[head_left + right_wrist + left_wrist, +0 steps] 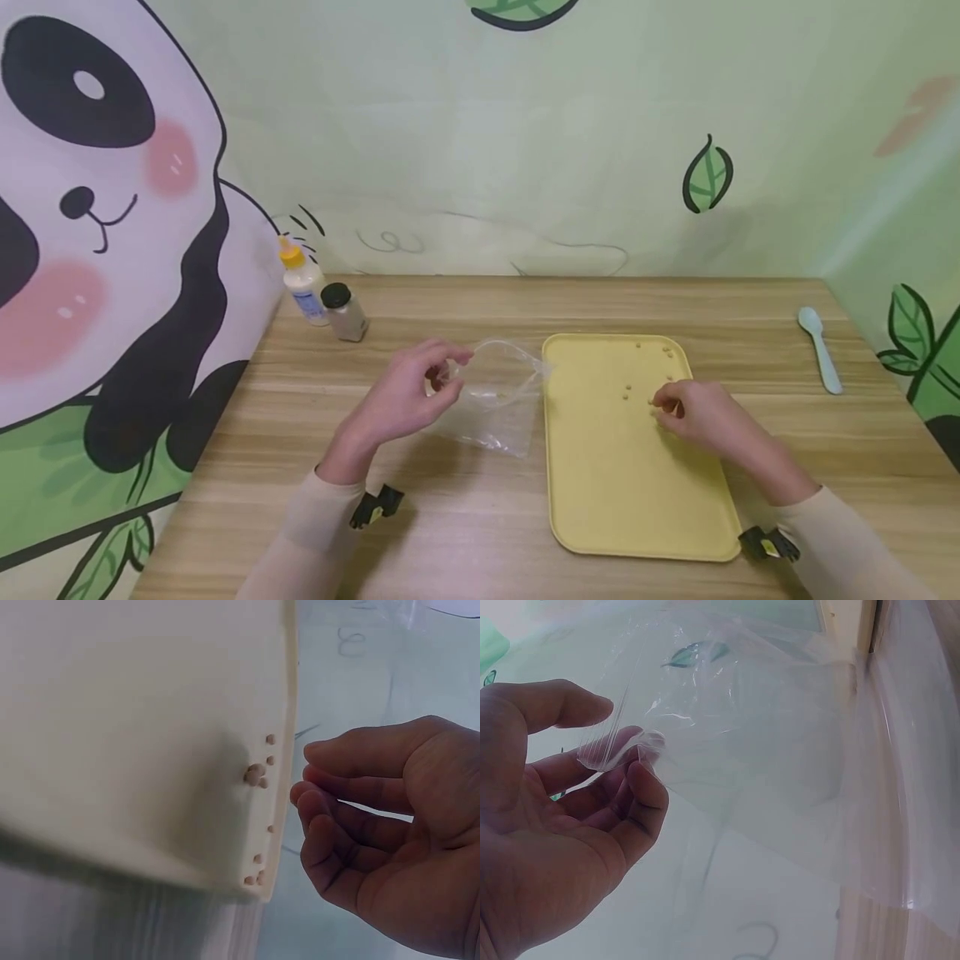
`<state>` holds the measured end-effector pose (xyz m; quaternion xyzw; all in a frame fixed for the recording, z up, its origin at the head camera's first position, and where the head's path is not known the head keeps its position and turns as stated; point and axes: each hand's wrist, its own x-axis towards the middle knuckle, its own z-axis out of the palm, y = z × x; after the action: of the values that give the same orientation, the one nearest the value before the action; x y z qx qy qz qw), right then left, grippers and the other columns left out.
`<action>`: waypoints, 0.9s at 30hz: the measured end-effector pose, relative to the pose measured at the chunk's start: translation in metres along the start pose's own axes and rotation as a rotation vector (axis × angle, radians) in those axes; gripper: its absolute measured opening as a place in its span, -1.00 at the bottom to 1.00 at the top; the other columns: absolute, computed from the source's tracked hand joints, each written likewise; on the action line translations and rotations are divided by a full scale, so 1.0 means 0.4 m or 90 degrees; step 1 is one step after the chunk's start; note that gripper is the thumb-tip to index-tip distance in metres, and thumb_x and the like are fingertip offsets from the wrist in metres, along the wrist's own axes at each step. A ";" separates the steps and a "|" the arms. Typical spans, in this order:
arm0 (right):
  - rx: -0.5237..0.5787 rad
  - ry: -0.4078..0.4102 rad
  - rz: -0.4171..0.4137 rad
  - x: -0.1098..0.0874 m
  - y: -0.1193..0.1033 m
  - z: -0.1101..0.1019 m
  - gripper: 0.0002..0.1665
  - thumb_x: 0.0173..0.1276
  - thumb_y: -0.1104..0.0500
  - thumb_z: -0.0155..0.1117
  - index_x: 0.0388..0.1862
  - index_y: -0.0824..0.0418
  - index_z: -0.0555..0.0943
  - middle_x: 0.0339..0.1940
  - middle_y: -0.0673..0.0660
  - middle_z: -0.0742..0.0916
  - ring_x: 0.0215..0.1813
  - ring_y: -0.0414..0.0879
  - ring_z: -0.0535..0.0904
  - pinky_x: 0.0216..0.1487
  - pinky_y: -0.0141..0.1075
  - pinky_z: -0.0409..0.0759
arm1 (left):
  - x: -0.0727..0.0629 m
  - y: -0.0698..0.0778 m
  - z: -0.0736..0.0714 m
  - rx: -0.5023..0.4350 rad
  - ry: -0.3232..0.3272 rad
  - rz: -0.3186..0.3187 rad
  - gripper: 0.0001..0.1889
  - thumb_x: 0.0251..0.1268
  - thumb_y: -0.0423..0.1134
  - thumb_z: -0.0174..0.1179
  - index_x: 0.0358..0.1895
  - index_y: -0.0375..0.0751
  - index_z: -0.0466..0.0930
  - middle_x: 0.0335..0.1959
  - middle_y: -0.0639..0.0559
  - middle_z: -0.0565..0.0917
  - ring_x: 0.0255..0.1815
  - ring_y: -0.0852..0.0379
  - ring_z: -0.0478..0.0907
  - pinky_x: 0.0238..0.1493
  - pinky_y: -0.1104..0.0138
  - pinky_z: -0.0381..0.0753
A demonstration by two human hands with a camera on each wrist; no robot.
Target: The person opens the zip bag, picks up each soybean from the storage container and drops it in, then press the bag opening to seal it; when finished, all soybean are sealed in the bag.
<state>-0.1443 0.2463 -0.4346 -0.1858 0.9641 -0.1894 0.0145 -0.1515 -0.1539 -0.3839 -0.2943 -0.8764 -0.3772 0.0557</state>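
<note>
My left hand (pixel 412 390) grips the mouth of a clear plastic bag (pixel 491 425). In the left wrist view the bag's thin edge (pixel 604 754) is tucked between curled fingers, while the thumb stands off it. The bag's mouth gapes, and its right corner overlaps the tray. Over the right part of a yellow tray (pixel 600 475), my right hand (pixel 701 412) has thumb and index fingertips close together. Several small round tan pieces, like soybeans (pixel 627 387), lie scattered on the tray. One soybean (pixel 651 402) shows right at those fingertips; I cannot tell whether it is pinched.
At the back left stand a white bottle (pixel 306 292) with a yellow nozzle and a small jar (pixel 347 317) with a black lid. A pale blue spoon (pixel 821 350) lies at the right of the wooden table (pixel 465 533). Printed walls (pixel 450 150) close off the back and sides.
</note>
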 end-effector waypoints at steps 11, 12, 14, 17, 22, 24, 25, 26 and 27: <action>-0.011 -0.029 0.008 -0.007 0.030 0.021 -0.88 0.11 0.31 0.30 -0.33 0.25 0.69 -0.50 -0.04 0.65 -0.41 -0.22 0.49 -0.37 -0.31 0.52 | 0.003 0.001 -0.002 -0.003 -0.004 -0.002 -0.66 0.18 -0.39 0.24 0.05 -0.26 0.62 -0.25 0.02 0.62 -0.37 0.21 0.47 -0.32 0.28 0.61; -0.010 -0.029 0.008 -0.008 0.032 0.023 -0.88 0.11 0.31 0.30 -0.33 0.25 0.69 -0.50 -0.04 0.65 -0.41 -0.22 0.49 -0.37 -0.31 0.52 | 0.003 0.002 -0.002 -0.002 -0.003 -0.002 -0.66 0.17 -0.39 0.24 0.05 -0.26 0.62 -0.24 0.01 0.63 -0.37 0.21 0.47 -0.32 0.30 0.60; -0.009 -0.028 0.009 -0.010 0.037 0.028 -0.88 0.11 0.30 0.32 -0.33 0.26 0.69 -0.49 -0.04 0.66 -0.40 -0.22 0.51 -0.36 -0.30 0.54 | 0.003 0.003 -0.002 -0.002 -0.003 -0.001 -0.67 0.17 -0.39 0.24 0.05 -0.26 0.63 -0.24 0.02 0.63 -0.37 0.21 0.47 -0.32 0.35 0.58; -0.006 -0.029 0.014 -0.012 0.043 0.035 -0.89 0.13 0.29 0.34 -0.33 0.25 0.70 -0.47 -0.02 0.68 -0.38 -0.21 0.53 -0.34 -0.29 0.55 | 0.003 0.003 -0.002 0.000 -0.003 -0.002 -0.67 0.17 -0.39 0.24 0.05 -0.26 0.63 -0.23 0.02 0.63 -0.37 0.22 0.47 -0.32 0.38 0.57; 0.002 -0.025 0.010 -0.014 0.047 0.041 -0.95 0.16 0.27 0.37 -0.38 0.24 0.71 -0.49 -0.03 0.69 -0.39 -0.22 0.53 -0.36 -0.32 0.54 | 0.003 -0.001 0.001 -0.001 -0.007 -0.004 -0.66 0.18 -0.38 0.23 0.06 -0.25 0.62 -0.22 0.02 0.63 -0.37 0.23 0.47 -0.32 0.35 0.59; 0.003 -0.021 0.007 -0.015 0.050 0.044 -0.95 0.17 0.26 0.37 -0.40 0.24 0.71 -0.50 -0.04 0.69 -0.40 -0.23 0.52 -0.38 -0.33 0.54 | 0.002 -0.002 0.003 -0.002 -0.008 -0.005 -0.66 0.18 -0.38 0.23 0.06 -0.26 0.62 -0.21 -0.01 0.64 -0.37 0.22 0.47 -0.32 0.32 0.60; 0.002 -0.021 0.007 -0.016 0.051 0.045 -0.95 0.17 0.25 0.37 -0.41 0.24 0.71 -0.50 -0.04 0.69 -0.41 -0.23 0.52 -0.39 -0.34 0.53 | 0.002 -0.002 0.004 -0.001 -0.009 -0.007 -0.66 0.18 -0.38 0.23 0.06 -0.26 0.62 -0.21 -0.02 0.64 -0.37 0.22 0.47 -0.32 0.32 0.60; 0.001 -0.019 0.007 -0.016 0.053 0.047 -0.95 0.17 0.26 0.38 -0.42 0.24 0.71 -0.50 -0.04 0.69 -0.41 -0.23 0.52 -0.39 -0.34 0.53 | 0.002 -0.002 0.005 -0.002 -0.010 -0.008 -0.67 0.18 -0.38 0.23 0.06 -0.25 0.62 -0.21 -0.04 0.64 -0.37 0.21 0.47 -0.32 0.32 0.60; 0.000 -0.018 0.008 -0.017 0.054 0.048 -0.95 0.17 0.25 0.38 -0.42 0.24 0.71 -0.51 -0.04 0.69 -0.41 -0.24 0.52 -0.39 -0.34 0.53 | 0.002 -0.003 0.006 -0.002 -0.011 -0.009 -0.67 0.18 -0.37 0.23 0.05 -0.25 0.62 -0.21 -0.04 0.64 -0.36 0.22 0.47 -0.32 0.34 0.60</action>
<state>-0.1437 0.2603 -0.4607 -0.1824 0.9649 -0.1866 0.0296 -0.1526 -0.1523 -0.3860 -0.2913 -0.8784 -0.3761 0.0449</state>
